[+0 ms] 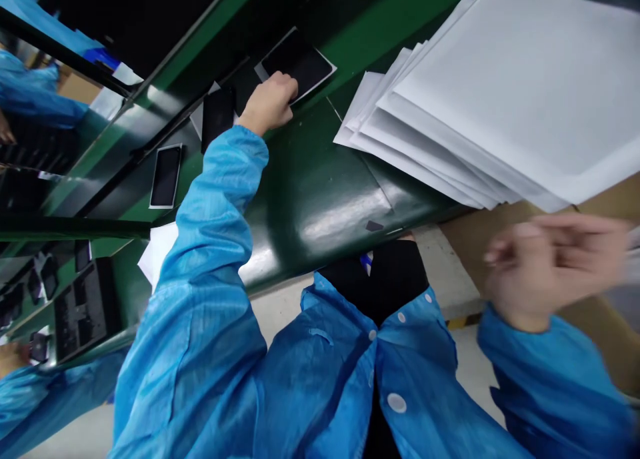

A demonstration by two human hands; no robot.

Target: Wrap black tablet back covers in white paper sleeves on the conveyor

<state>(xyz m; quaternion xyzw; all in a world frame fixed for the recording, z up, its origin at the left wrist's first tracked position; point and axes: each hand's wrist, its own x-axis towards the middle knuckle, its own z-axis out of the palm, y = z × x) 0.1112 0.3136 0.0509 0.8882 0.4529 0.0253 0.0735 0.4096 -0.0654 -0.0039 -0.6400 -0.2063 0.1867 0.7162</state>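
Observation:
My left hand [270, 102] reaches out over the green conveyor belt [310, 185], fingers curled onto the near edge of a black phone-like panel [300, 62] lying on a white sheet. My right hand [545, 265] is low at the right, over a cardboard surface, smeared by motion; its fingers look loosely bent and I cannot make out anything in them. Both arms wear blue smock sleeves.
A fanned stack of white sheets [480, 92] lies on the belt at the right. Two more black panels [167, 175] [218, 115] lie further along the belt. A cardboard box [600, 299] stands at the right. Another person's blue sleeve [35, 92] shows at the far left.

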